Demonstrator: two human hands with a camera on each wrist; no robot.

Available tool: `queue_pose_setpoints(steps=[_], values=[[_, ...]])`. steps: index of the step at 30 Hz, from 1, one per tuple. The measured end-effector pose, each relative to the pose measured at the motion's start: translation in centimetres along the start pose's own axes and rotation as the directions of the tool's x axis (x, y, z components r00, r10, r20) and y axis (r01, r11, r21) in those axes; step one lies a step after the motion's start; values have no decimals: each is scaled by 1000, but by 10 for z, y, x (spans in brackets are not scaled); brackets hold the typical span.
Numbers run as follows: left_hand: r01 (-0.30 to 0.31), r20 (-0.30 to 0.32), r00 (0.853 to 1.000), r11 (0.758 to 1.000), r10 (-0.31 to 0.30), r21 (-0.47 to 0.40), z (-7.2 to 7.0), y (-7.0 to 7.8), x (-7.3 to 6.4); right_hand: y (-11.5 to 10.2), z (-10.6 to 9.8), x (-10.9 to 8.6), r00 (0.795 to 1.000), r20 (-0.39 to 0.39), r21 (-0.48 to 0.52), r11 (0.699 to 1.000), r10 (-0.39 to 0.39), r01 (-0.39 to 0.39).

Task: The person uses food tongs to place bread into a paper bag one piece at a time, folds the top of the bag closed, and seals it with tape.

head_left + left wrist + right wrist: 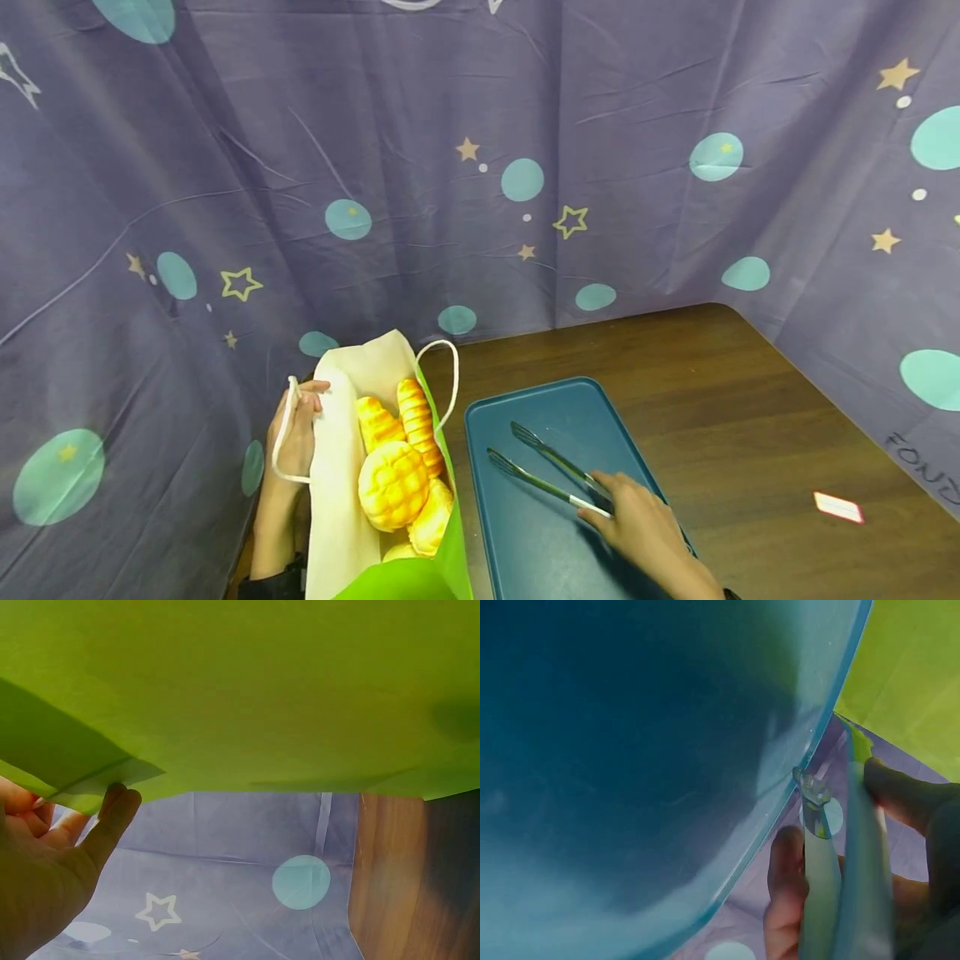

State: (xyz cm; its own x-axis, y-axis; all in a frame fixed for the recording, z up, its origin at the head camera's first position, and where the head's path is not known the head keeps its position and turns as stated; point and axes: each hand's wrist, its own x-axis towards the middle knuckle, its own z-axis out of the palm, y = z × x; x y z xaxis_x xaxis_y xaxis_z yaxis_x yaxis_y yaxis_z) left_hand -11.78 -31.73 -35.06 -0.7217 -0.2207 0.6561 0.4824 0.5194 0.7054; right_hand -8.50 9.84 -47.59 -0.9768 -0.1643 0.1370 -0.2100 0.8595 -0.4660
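Observation:
A green paper bag (450,533) with a cream inside and white cord handles stands open at the left, bread rolls (393,486) of several shapes heaped within. My left hand (297,437) is at the bag's left side; in the left wrist view its thumb and fingers pinch the green edge. A pair of tongs (551,492) is gripped in my right hand (637,525) above the blue tray (510,567). The tongs' two tips point away from me and stand apart, with nothing between them. In the right wrist view, thumb and fingers press on the tongs' arms (821,892).
The tray lies on a brown wooden table (720,400), just right of the bag. Farther right is a small white label with a red border (838,507). A purple curtain (420,167) with stars and planets hangs behind and along the table's sides.

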Motion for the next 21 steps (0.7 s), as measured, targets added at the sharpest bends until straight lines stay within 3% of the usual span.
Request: queue_pose_setpoints(steps=[4,8,10,12,14,16,18,20,21], values=[[23,32,999,996,-26,86,-9,8,-6,-4,2,-2,998,-10,-136,989,-54,52],[117,91,986,973,-137,200,-30,28,-16,-7,5,-6,993,-20,-231,967,-112,105],[165,78,979,952,-191,259,-44,42,-23,-9,6,-7,990,-28,-246,961,-136,125],[181,22,980,926,-199,330,-58,58,-32,-11,6,-8,988,-27,-253,957,-153,141],[165,-66,986,922,-151,351,-68,79,-41,-12,3,-8,987,-24,-248,957,-160,149],[100,-156,987,925,-44,368,-70,101,-48,-12,-5,-2,984,-35,-243,957,-175,161],[-19,-221,970,946,95,324,-67,126,-53,-13,-18,5,980,-56,-229,958,-191,173],[-165,-260,937,950,235,264,-60,147,-57,-16,-33,14,975,-81,-209,960,-208,187],[-240,-263,918,943,298,231,-59,150,-61,-18,-42,17,970,-94,-197,959,-223,202]])
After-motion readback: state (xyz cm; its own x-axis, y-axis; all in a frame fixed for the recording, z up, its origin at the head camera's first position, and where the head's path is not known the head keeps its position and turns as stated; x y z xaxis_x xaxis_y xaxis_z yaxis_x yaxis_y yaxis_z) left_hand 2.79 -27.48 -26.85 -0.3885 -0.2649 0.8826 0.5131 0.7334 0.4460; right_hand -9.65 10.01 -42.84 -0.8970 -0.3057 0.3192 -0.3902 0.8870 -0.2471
